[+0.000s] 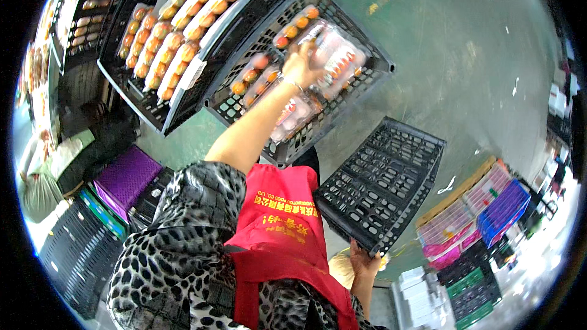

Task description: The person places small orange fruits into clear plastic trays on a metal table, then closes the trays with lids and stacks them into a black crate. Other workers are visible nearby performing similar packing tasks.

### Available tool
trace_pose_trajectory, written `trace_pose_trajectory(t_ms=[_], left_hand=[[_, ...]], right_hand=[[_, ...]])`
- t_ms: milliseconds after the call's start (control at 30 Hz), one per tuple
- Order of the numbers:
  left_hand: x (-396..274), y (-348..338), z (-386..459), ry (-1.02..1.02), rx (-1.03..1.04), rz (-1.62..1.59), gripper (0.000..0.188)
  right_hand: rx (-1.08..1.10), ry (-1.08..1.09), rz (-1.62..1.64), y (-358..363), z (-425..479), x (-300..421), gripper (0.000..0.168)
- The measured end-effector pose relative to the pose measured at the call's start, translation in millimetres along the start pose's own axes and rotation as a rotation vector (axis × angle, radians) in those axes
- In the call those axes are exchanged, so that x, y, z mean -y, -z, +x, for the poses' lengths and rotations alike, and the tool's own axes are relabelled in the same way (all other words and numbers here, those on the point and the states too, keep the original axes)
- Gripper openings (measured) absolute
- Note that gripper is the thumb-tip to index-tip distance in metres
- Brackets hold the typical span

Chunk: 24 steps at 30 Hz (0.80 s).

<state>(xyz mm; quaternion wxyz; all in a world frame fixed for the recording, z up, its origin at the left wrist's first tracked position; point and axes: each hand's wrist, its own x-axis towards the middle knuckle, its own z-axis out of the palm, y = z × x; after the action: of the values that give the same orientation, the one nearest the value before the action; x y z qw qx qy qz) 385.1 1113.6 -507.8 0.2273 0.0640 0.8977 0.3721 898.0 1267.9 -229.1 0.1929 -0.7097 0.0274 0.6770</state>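
Note:
My left hand (pixel 299 68) reaches into a black perforated plastic crate (pixel 339 112) on the green floor. Its fingers are at the near edge of a clear plastic pack (pixel 339 59) with a printed label; blur hides whether they grip it. Inside the crate also lie a clear pack of orange-red round fruit (pixel 296 27) and, below my forearm, a clear pack of pale round items (pixel 293 117). My right hand (pixel 365 260) grips the near end of a second black perforated crate (pixel 380 183), held tilted at my right side. Nothing shows inside that crate.
At upper left, a black crate (pixel 133 96) holds several long clear packs of orange-red fruit (pixel 176 66). A purple crate (pixel 126 178) and a black slatted crate (pixel 75 252) stand at left. Pink and blue baskets (pixel 502 213) and white boxes (pixel 415 293) are at right.

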Motion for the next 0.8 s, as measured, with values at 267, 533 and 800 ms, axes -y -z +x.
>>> trace_pose_trajectory(t_ms=[267, 533, 800], left_hand=[[-21.5, -4.9, -24.1, -0.06, 0.22, -0.333, 0.071], [0.0, -9.5, -32.8, -0.119, 0.041, 0.046, 0.078], [107.7, 47.0, -139.9, 0.331, 0.022, 0.218, 0.093]], right_hand=[[-0.087, 0.044, 0.022, -25.6, 10.9, 3.3, 0.051], [-0.017, 0.068, -0.052, -25.7, 7.4, -1.5, 0.049], [0.007, -0.01, -0.096, -31.6, 1.7, -12.1, 0.051]])
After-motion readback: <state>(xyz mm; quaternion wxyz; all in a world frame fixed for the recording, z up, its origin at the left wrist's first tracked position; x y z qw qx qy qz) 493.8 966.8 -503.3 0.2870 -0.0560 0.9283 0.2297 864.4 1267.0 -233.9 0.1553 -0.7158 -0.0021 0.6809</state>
